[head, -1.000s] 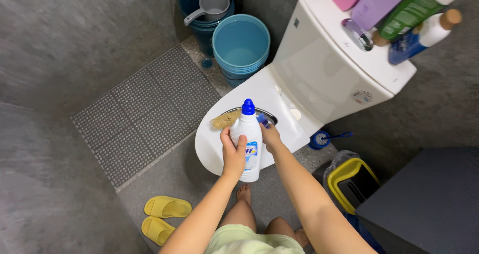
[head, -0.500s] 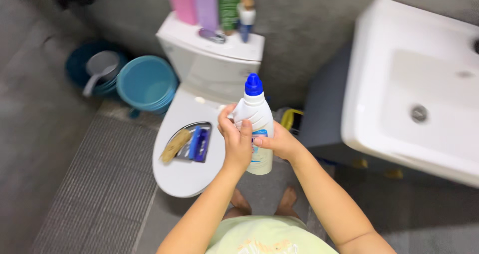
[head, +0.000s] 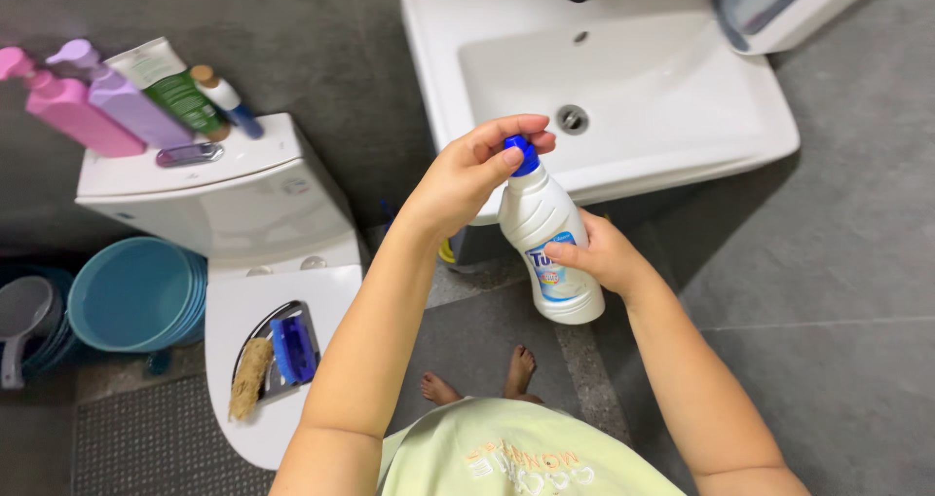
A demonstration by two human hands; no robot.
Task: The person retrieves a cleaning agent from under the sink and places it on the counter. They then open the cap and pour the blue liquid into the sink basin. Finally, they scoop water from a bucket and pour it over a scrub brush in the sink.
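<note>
The left hand [head: 475,170] pinches its fingertips around the blue cap [head: 523,152] of a white plastic bottle [head: 548,238], thumb on one side and fingers curled over the top. The right hand [head: 601,254] grasps the same bottle lower down, thumb lying across its blue-and-white label and fingers wrapped behind its body. The bottle is held in the air, tilted with its cap toward the upper left, just in front of the white washbasin [head: 682,155], whose drain [head: 572,118] shows beyond the left hand's fingers. Below the bottle, the person's bare feet [head: 479,379] stand on the grey floor [head: 828,291], and a pale green shirt [head: 511,462] fills the lower edge of the view. To the left stands a white toilet [head: 243,213] with its lid closed; a fibrous scrubber [head: 250,379] and a blue brush [head: 292,350] lie on the lid. On the cistern stand a pink pump bottle [head: 68,106], a lilac pump bottle [head: 127,101], a green tube [head: 175,87] and a small white and blue bottle [head: 226,98]. Stacked teal basins [head: 131,293] sit on the floor beside the toilet, at the far left.
</note>
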